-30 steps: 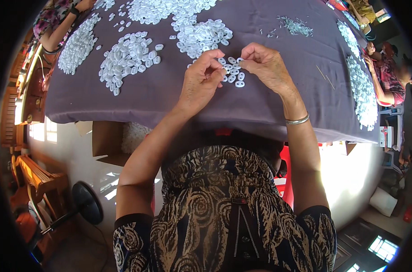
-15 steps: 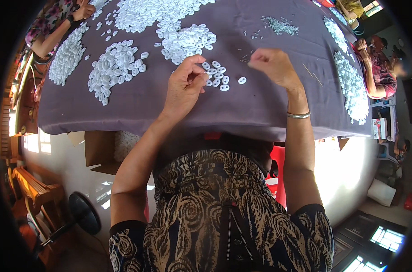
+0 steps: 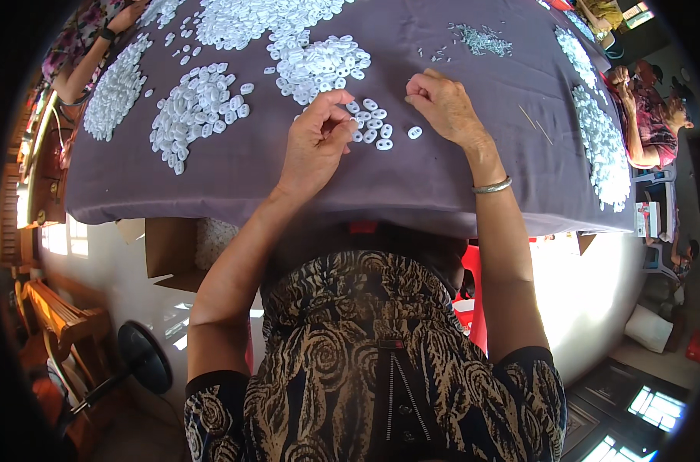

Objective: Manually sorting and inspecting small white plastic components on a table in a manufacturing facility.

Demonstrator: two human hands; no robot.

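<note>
My left hand [image 3: 315, 145] is above the near middle of the table, fingers curled and thumb bent toward them. Whatever sits in its grip is too small to make out. Right beside its fingertips lies a small cluster of white oval pieces with two holes [image 3: 384, 144]. My right hand [image 3: 448, 109], wearing a silver bangle [image 3: 492, 186], hovers to the right of that cluster with thumb and fingers pinched together. Its fingers hide anything they may hold. A single white oval piece [image 3: 415, 132] lies between the hands. Beyond my right hand is a pile of small metallic pins [image 3: 482, 41].
Larger heaps of white pieces [image 3: 192, 112] cover the left and far parts of the purple-grey tablecloth [image 3: 234, 173]. Two thin sticks [image 3: 535, 123] lie at the right. Another person's hand [image 3: 127, 17] is at the far left; a second person [image 3: 643, 115] sits at the right.
My right hand has moved a little left, toward the white cluster, and its fingers are pinched. My left hand has stayed almost in place. The far-left person's hand has shifted.
</note>
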